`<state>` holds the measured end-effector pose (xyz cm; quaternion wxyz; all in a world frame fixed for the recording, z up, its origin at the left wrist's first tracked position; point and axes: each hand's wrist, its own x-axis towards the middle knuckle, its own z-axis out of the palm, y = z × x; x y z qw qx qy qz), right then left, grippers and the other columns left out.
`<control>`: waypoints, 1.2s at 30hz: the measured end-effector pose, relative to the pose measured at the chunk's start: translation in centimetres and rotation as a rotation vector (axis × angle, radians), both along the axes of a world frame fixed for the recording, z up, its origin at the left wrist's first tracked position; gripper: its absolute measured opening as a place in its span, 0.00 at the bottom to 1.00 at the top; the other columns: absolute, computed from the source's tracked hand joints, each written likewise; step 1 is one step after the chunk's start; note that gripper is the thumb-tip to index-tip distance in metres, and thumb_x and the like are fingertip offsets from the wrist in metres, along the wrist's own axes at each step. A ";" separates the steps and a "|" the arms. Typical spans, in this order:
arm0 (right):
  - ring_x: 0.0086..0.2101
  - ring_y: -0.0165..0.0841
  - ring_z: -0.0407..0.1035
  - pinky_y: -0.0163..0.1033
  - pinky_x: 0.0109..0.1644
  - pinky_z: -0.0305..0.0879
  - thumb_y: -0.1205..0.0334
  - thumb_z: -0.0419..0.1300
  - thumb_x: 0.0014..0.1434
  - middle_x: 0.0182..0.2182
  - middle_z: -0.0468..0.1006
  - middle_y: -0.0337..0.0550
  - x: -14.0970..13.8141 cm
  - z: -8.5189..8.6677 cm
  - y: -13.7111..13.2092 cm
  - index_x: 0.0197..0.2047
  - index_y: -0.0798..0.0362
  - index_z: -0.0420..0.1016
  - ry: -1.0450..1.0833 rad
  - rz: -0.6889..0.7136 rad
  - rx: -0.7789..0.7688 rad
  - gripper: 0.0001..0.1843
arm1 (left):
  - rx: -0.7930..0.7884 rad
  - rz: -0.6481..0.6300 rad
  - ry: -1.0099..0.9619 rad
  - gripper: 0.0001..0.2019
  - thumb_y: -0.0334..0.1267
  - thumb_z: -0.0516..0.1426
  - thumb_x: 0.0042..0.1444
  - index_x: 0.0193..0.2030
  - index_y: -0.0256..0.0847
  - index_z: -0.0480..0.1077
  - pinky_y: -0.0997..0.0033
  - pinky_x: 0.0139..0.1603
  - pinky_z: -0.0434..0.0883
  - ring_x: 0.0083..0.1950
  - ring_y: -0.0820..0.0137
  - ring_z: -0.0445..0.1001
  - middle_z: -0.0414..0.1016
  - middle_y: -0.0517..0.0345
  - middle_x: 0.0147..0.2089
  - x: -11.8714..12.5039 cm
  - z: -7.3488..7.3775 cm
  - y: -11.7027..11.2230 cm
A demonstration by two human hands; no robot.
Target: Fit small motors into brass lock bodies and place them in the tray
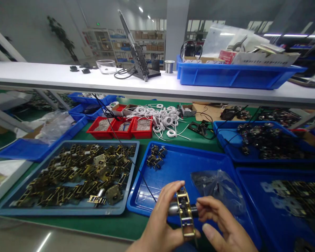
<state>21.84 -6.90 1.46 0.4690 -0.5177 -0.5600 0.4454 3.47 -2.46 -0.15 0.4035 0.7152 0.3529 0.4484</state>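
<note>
Brass assembly [184, 211] gripped in left hand [159, 220]

Held upright between left fingers and thumb, above near edge of blue tray [178, 164]. Right hand [223, 224] just beside its black end, fingers curled, thumb parted; contact unclear. Blue tray: brass cluster [155, 161], plastic bag [223, 189]. Grey-blue tray [81, 211]: piled brass parts [102, 171]. Red bins [142, 134]: small metal bits [144, 124].

**Left hand [162, 218] grips a brass-coloured part [185, 214] over a green bench [109, 224]**

At five o'clock, the right hand [222, 224], loosely spread, touches or nearly touches the part's black end [194, 210]. At eight o'clock, a grey-blue tray [68, 211] holds many similar parts [86, 171]. Near centre, white cables [160, 113] lie beside three red bins [122, 134]. At two o'clock, a blue crate [233, 78] stands on a white shelf [76, 79].
</note>
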 end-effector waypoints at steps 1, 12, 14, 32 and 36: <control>0.38 0.33 0.74 0.32 0.43 0.72 0.54 0.60 0.58 0.41 0.77 0.38 -0.2 0.1 0.0 0.50 0.38 0.71 0.009 0.022 -0.021 0.16 | 0.058 -0.006 0.018 0.37 0.53 0.63 0.49 0.64 0.54 0.52 0.56 0.61 0.65 0.61 0.58 0.65 0.66 0.50 0.60 0.0 0.1 0.0; 0.60 0.46 0.58 0.45 0.56 0.65 0.40 0.70 0.37 0.62 0.61 0.52 -0.8 -0.3 0.4 0.64 0.42 0.57 0.395 0.270 -0.378 0.52 | 0.484 -0.133 0.022 0.35 0.46 0.62 0.52 0.64 0.40 0.54 0.57 0.57 0.69 0.60 0.53 0.64 0.62 0.38 0.58 -0.4 -1.5 0.6; 0.59 0.47 0.59 0.47 0.55 0.66 0.40 0.71 0.38 0.62 0.61 0.53 -0.8 -0.7 0.3 0.63 0.42 0.57 0.426 0.247 -0.371 0.52 | 0.418 -0.142 0.073 0.39 0.43 0.65 0.49 0.64 0.44 0.52 0.53 0.57 0.69 0.63 0.50 0.60 0.58 0.38 0.61 -0.6 -1.8 0.4; 0.56 0.44 0.65 0.45 0.47 0.74 0.52 0.62 0.56 0.57 0.67 0.49 -2.5 -1.6 -0.8 0.59 0.39 0.55 -0.082 0.036 0.419 0.31 | -0.163 -0.217 -0.066 0.59 0.40 0.73 0.31 0.67 0.57 0.43 0.60 0.41 0.79 0.60 0.42 0.64 0.44 0.41 0.64 0.2 -2.5 -1.8; 0.56 0.45 0.65 0.48 0.52 0.71 0.56 0.66 0.52 0.57 0.68 0.49 -1.9 -0.9 -1.0 0.58 0.40 0.57 -0.201 0.041 0.426 0.33 | -0.092 -0.173 -0.036 0.59 0.41 0.74 0.28 0.66 0.58 0.45 0.60 0.41 0.79 0.53 0.48 0.70 0.47 0.44 0.61 0.2 -2.7 -1.8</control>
